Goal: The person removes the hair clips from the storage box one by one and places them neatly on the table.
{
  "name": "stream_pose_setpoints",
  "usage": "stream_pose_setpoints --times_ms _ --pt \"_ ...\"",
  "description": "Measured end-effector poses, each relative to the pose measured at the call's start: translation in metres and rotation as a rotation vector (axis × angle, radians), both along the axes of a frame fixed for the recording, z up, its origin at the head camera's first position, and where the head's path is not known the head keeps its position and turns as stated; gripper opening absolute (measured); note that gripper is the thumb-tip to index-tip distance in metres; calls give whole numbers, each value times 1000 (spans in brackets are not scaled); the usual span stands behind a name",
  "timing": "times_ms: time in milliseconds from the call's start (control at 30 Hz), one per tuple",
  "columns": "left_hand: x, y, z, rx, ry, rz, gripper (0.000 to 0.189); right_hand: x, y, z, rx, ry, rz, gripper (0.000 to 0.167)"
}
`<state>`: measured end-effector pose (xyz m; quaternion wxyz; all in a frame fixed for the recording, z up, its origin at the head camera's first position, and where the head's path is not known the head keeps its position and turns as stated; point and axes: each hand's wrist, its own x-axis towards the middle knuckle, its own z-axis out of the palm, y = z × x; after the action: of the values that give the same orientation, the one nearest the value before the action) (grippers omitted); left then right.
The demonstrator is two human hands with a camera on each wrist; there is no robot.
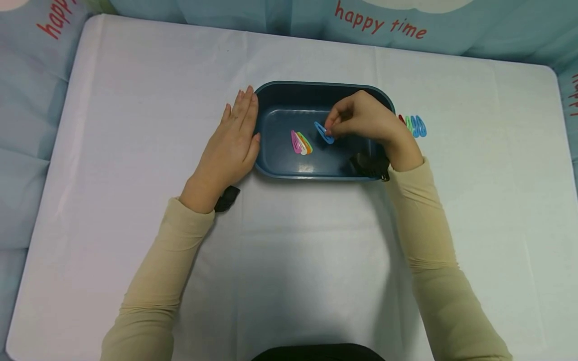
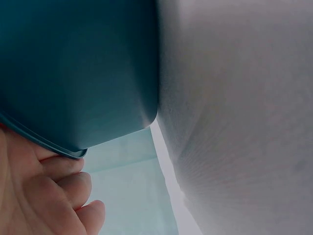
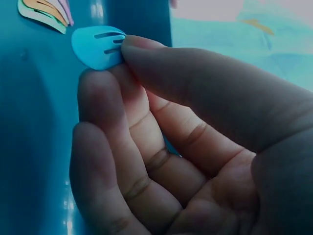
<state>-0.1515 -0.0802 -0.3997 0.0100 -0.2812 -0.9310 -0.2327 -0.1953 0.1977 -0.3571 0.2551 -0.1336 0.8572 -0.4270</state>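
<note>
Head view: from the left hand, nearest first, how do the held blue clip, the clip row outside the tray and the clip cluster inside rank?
1. Clip cluster: in the tray, right of the left hand.
2. Blue clip: farther right, in the right hand.
3. Clip row: on the cloth, right of the tray.

red "happy time" lettering (image 1: 381,22) on blue fabric (image 1: 217,15), cut-off red "happ" (image 1: 55,20) at upper left, partial letters (image 1: 574,95) at right edge

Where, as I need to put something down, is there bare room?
The white cloth is bare between the sleeves, on the near side of the tray, and left of the left hand. Crowded: the tray's middle and right, where the right hand holds a blue clip near other clips, and the clip row outside.
</note>
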Motion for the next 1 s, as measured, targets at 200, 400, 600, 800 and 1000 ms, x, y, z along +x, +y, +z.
stream_pose_setpoints --times_ms 200,400,600,800,1000 --pt "0 0 -1 11 5 -4 59 2 4 -1 -41 24 -23 5" --pt "1 -1 -2 16 5 -3 59 4 7 -2 -85 38 -60 4" --pt "2 -2 -3 17 2 -3 59 8 13 -2 -188 17 -132 7" --pt "3 -4 -3 23 0 5 59 7 14 -2 -259 28 -134 8" --pt "2 -3 -3 35 7 4 59 9 17 2 -289 79 -150 6"
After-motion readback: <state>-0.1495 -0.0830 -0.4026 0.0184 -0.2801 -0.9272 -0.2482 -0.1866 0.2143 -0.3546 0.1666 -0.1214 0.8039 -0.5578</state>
